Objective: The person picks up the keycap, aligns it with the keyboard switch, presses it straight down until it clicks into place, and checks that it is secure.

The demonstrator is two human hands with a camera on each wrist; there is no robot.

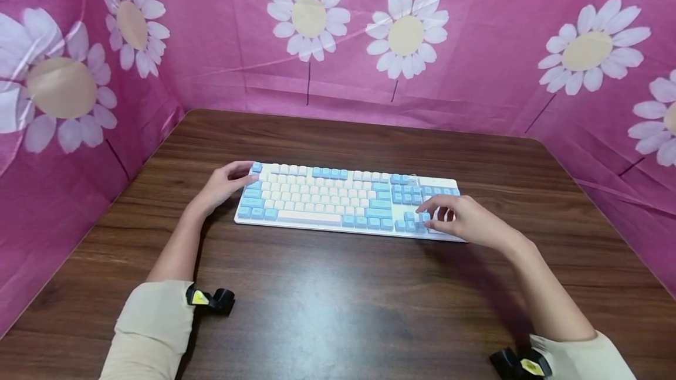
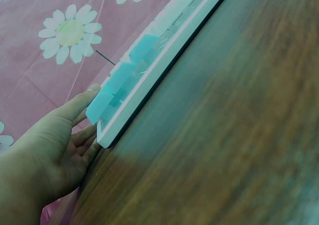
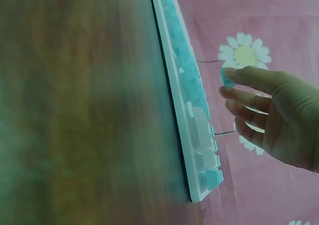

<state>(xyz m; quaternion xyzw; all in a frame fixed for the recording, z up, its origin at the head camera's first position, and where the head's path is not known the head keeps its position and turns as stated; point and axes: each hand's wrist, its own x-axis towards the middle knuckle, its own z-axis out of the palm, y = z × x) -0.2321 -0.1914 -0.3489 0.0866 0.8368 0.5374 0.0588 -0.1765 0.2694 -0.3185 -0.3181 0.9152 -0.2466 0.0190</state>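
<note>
A white and light-blue keyboard [image 1: 317,199] lies flat on the brown wooden table. At its left end my left hand [image 1: 222,187] grips the edge, with the thumb [image 2: 82,101] on the keys and the other fingers along the side. My right hand [image 1: 462,220] is over the right part of the keyboard. Between its thumb and index finger it pinches a small blue keycap [image 3: 226,79], which the right wrist view shows raised above the keys. The remaining fingers of that hand are bent and hold nothing.
The dark wood table [image 1: 317,304] extends around the keyboard on all sides. Behind it and at both sides hangs a pink cloth [image 1: 222,28] with white daisies. A black strapped device [image 1: 213,299] sits on each forearm at the rolled sleeves.
</note>
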